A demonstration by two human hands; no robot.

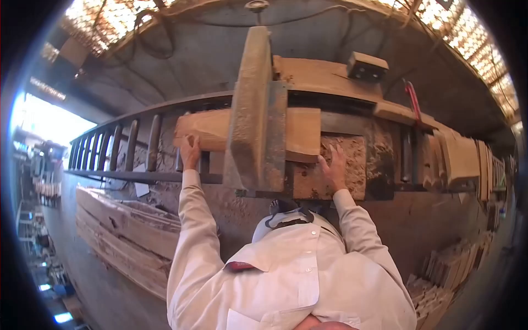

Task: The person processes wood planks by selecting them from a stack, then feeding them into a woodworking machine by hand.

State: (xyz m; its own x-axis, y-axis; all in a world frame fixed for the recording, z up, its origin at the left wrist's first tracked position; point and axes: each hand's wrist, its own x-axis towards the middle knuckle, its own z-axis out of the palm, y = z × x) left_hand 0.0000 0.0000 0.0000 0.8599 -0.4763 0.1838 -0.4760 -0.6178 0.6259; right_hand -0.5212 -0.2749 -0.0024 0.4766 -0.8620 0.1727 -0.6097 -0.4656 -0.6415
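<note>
A thick wooden block (208, 127) lies across a machine bed and passes beneath a tall, dust-covered machine guard (248, 118). The guard hides its middle; the right end (303, 132) comes out on the other side. My left hand (190, 151) grips the near edge of the block at its left end, fingertips on the top face. At the near right corner, my right hand (334, 168) has its fingers apart, with the thumb side right at the block and the other fingers over a sawdust-covered plate (357, 184).
A roller conveyor (132, 144) runs to the left. Behind the bed lie a long board (324, 77) and a small block with dark holes (367, 67). A red clamp-like tool (412, 102) stands at right, near cut timber (462, 157). Long beams (124, 225) lie at lower left.
</note>
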